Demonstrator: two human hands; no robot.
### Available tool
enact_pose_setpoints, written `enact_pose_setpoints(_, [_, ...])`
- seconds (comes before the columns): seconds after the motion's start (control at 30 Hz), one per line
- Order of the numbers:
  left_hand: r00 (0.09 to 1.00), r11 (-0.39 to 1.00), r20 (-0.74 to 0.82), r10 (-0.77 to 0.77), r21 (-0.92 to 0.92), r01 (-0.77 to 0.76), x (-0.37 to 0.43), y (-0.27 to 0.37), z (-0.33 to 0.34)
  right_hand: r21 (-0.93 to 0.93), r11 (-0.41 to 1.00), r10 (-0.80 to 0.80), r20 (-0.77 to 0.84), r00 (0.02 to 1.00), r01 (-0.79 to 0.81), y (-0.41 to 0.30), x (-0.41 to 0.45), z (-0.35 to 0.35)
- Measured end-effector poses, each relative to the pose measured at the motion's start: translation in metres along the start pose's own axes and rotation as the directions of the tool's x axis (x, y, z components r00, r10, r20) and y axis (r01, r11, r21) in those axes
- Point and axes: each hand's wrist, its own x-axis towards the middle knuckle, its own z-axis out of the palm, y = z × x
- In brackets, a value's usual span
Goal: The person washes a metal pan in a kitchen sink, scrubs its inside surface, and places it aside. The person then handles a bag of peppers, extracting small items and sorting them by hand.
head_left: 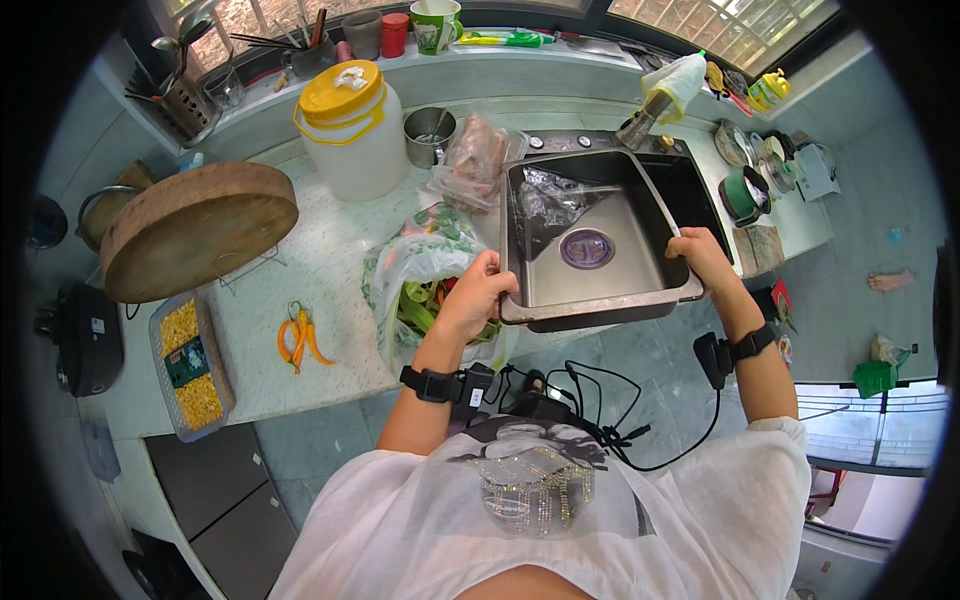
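Note:
A rectangular dark metal basin [600,300] is held by its rim over the kitchen sink [686,187]. My left hand [478,292] grips its near left corner, fingers bent over the rim; my right hand [703,259] grips the right side. A round purple object [587,249] and crumpled clear plastic [555,196] show inside the basin's outline. Close to my left hand, a patterned plastic bag [386,300] holds green vegetables [420,304]. Behind the bag, meat in clear plastic [476,161] lies on the counter.
Orange chillies [300,337] and a plastic tray of corn kernels [191,367] lie on the left counter. A round wooden chopping board [202,232] stands tilted on a wire rack. A white bucket with yellow lid [352,150] and a metal cup [429,136] stand behind. The faucet [645,124] rises behind the sink.

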Motion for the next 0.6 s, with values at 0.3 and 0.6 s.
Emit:
enact_pose_setpoints(0.3, [1.0,1.0,0.005,0.007,-0.006,-0.007,0.0007,-0.0011,-0.0055,0.019,1.0,0.015,0.004,1.0,-0.015,-0.0092,-0.0013,0.0037])
enact_pose_setpoints(0.6, [1.0,1.0,0.003,0.001,-0.01,-0.001,-0.0004,-0.0016,-0.0048,0.014,1.0,0.007,0.001,1.0,-0.007,-0.0045,0.0031,0.0014])
